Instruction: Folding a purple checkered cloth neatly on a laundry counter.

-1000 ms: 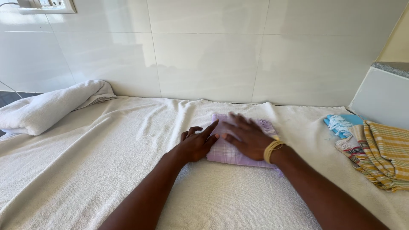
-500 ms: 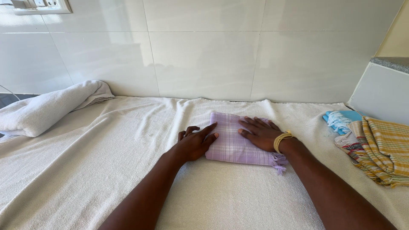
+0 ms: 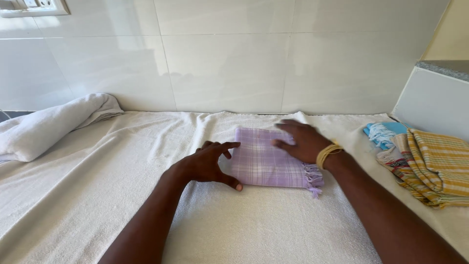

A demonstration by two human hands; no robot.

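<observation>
White-tiled wall, cream towel-covered counter. Left hand, grip wide, touches folded lilac plaid cloth at 9 o'clock; right hand flat on it, holding nothing. Striped cloths at 3 o'clock.

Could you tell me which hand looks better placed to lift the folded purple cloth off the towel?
Probably the left hand: its thumb and fingers bracket the purple cloth's left edge. The right hand lies flat on top.
</observation>
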